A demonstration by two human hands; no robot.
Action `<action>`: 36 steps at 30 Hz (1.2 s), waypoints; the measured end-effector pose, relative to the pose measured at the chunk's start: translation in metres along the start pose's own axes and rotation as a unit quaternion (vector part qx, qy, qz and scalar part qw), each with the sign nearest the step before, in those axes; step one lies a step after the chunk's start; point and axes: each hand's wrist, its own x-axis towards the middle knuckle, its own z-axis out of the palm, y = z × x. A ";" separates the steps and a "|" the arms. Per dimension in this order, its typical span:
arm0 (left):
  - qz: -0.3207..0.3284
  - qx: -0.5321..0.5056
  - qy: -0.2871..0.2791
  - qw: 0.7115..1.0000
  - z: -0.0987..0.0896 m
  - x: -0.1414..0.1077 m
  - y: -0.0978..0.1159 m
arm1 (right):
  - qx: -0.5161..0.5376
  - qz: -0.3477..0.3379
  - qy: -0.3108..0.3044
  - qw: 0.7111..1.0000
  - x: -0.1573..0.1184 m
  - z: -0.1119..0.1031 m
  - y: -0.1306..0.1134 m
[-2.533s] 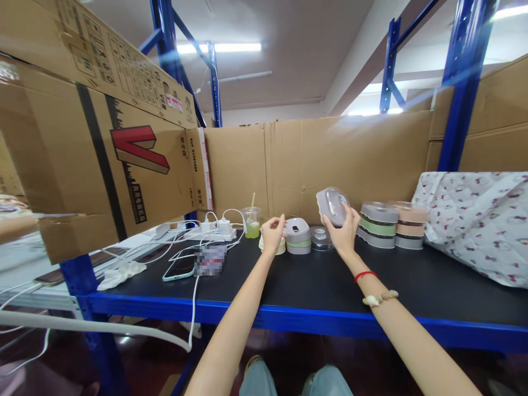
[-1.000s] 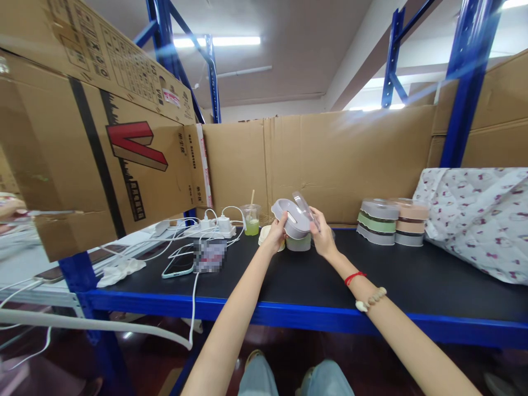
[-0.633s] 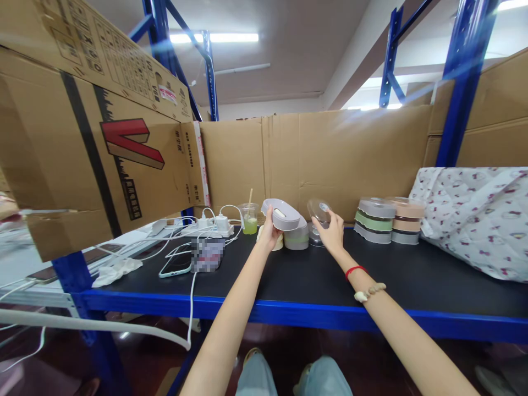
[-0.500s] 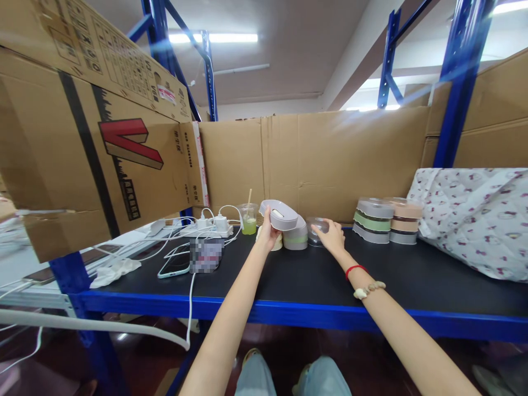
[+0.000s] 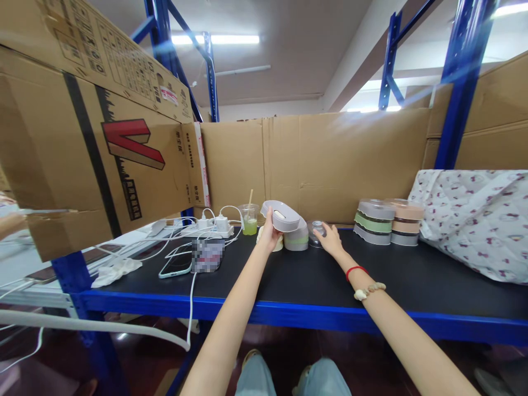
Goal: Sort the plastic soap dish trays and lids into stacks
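Head view: black worktop (image 5: 371,280) on blue racking, cardboard panel (image 5: 346,165) standing across the back, printed cardboard box (image 5: 140,187) crowding the left. Quilted patterned bag (image 5: 474,225) fills the right end. Phone (image 5: 175,268), crumpled tissue (image 5: 117,273) and tangled white cables lie left of the hands, beside a power strip (image 5: 206,232). Counts: two plug-in chargers on the strip, one phone, two three-tier stacks near the bag. Tiers from the top: gray, green, gray in one stack (image 5: 373,224); peach, peach, gray in the other (image 5: 406,225). Clear plastic cup (image 5: 249,221) holds green liquid, one straw upright in it. Left hand (image 5: 270,235) is closed on a gray oval container (image 5: 291,221), tilted, held above the worktop and partly covering a gray-and-green container (image 5: 297,240) behind. Cream container (image 5: 277,243) is mostly hidden by that hand. Right hand (image 5: 332,241), partly open, fingertips at the clear lid (image 5: 315,237) beside the gray-and-green container; cannot tell whether it grips.
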 end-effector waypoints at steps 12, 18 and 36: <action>0.000 0.067 -0.072 0.995 0.010 -0.005 -0.012 | 0.147 -0.212 -0.125 0.958 -0.034 -0.005 -0.072; -0.011 0.043 -0.145 0.988 0.006 -0.006 -0.010 | 0.162 -0.199 -0.087 0.963 -0.035 -0.005 -0.073; -0.042 -0.007 -0.160 0.986 0.004 -0.007 -0.007 | 0.234 -0.126 -0.094 0.959 -0.033 -0.008 -0.077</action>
